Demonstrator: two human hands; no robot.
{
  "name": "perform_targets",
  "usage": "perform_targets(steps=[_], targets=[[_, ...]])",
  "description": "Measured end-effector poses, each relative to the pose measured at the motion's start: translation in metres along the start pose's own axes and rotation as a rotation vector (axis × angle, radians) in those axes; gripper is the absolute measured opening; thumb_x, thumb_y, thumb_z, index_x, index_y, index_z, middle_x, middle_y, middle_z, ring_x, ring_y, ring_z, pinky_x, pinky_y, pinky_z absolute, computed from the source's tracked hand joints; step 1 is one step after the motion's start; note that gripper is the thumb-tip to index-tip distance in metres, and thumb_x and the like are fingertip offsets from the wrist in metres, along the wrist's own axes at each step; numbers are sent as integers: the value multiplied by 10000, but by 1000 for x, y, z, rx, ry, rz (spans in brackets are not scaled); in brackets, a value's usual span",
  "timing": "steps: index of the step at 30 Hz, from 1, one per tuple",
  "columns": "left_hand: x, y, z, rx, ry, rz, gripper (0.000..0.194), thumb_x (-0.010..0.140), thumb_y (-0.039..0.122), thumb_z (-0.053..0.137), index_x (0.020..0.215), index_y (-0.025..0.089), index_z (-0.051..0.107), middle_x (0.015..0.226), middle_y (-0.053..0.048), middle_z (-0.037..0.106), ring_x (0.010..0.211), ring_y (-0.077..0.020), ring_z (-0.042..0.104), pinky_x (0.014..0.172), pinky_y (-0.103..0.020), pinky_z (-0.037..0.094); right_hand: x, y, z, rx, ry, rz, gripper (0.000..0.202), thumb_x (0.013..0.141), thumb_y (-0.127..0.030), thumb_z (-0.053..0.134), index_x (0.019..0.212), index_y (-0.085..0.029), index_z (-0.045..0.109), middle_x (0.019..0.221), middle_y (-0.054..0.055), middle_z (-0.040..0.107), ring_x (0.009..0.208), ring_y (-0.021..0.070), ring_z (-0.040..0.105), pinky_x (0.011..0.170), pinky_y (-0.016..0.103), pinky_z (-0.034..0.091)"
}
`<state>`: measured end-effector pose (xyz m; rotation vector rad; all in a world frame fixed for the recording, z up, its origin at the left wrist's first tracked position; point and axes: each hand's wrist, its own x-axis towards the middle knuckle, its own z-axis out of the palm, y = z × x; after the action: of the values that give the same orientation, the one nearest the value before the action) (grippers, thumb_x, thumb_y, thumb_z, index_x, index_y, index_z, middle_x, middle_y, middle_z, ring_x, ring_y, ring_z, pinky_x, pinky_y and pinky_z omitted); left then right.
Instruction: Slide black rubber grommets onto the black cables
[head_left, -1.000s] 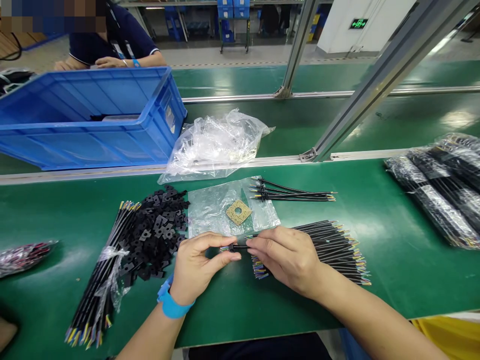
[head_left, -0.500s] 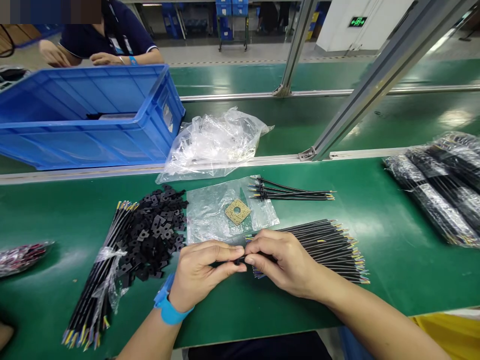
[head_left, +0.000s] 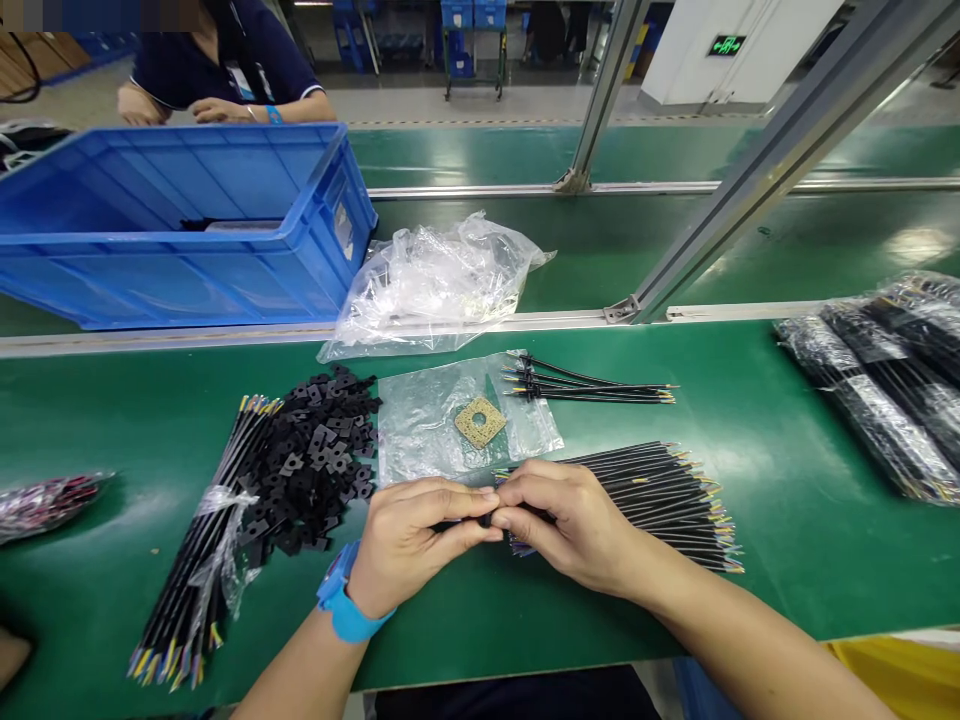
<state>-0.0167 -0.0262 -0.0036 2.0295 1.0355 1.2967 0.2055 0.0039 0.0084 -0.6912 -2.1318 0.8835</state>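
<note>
My left hand (head_left: 424, 535) and my right hand (head_left: 566, 520) meet fingertip to fingertip, pinching a small dark piece mostly hidden by the fingers. Under and beyond my right hand lies a spread of black cables (head_left: 667, 500) with coloured wire ends. Left of my hands is a heap of small black clips (head_left: 319, 455), beside a tied cable bundle (head_left: 195, 550). A tan square pad with a round hole (head_left: 480, 423) rests on a flat clear bag (head_left: 412, 430). A few cables (head_left: 607, 389) with black pieces at their left ends lie at the bag's right.
A blue crate (head_left: 172, 275) and crumpled plastic (head_left: 442, 280) stand behind a metal rail. Slanted metal posts (head_left: 735, 180) rise at the right. Wrapped cable bundles (head_left: 877, 390) lie far right, a bagged bundle (head_left: 49, 505) far left. A person (head_left: 247, 60) sits across the table.
The whole view has shifted slightly. My hands keep the same pinch, their fingertips a little closer together. Across the table, the person's hands have moved closer together.
</note>
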Motion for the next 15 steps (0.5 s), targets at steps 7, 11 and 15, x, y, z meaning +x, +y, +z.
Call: perform_targets(steps=[7,11,15], targets=[[-7,-13,-56,157,440,-261,613,888,563,788,1427,297,669,1229,-75,808,1111,-285,777,1026,-456,620,4,13,-26,-382,140,-81,193,1095,-292,589,1040,-190,743,930,53,784,833,150,750,780,246,601],[-14,-25,-92,736,460,-524,317,957,502,684,1126,257,793,1105,-64,807,1030,-284,741,982,-455,573,4,48,-48,-687,223,1,206,1090,-296,585,1065,-210,771,981,66,781,887,185,753,811,300,600],[-21,-32,-104,924,132,-464,356,983,530,559,953,273,803,1020,-85,793,1004,-327,695,920,-472,519,5,82,-58,-731,232,73,265,1098,-312,535,1114,-222,783,988,74,765,893,211,744,821,345,586]])
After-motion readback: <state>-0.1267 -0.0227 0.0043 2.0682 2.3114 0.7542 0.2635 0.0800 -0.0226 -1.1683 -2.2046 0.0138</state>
